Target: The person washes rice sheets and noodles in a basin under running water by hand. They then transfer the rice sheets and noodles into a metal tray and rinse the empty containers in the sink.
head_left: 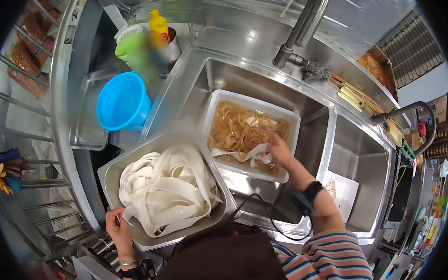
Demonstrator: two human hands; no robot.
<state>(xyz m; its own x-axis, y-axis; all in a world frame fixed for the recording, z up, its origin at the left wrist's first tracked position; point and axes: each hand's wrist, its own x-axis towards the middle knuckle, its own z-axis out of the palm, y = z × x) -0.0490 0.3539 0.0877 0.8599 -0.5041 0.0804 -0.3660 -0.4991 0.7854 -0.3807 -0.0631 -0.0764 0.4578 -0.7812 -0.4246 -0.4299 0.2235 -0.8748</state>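
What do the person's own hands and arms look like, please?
The right hand is bare, with a black wrist device and a sleeve striped salmon, blue and white. The left hand, also bare, has a silvery bracelet and black wristband.

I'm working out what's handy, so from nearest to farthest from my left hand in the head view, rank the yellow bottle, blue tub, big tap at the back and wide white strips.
1. Wide white strips: right at the left hand.
2. Blue tub: left side, farther forward.
3. Yellow bottle: back left, beyond the tub.
4. Big tap: back, toward the right.
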